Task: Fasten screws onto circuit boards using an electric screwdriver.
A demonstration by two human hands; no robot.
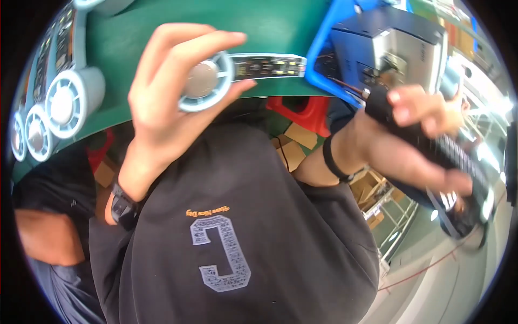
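My left hand curls around a light-blue round housing with a silvery disc in its spoked middle. The fingers pass over its far side and the thumb lies along the near side. From the housing a narrow circuit board in a pale frame runs right along the green table. In my right hand, somewhat blurred, is a black electric screwdriver with a ribbed grip. It is tilted, its tip end pointing up and left toward a grey metal box.
Several similar light-blue housings with boards line the left of the green table. A blue tray holds the grey box at the right. Beneath the table edge are a red plastic piece and cardboard. Another person is at the left.
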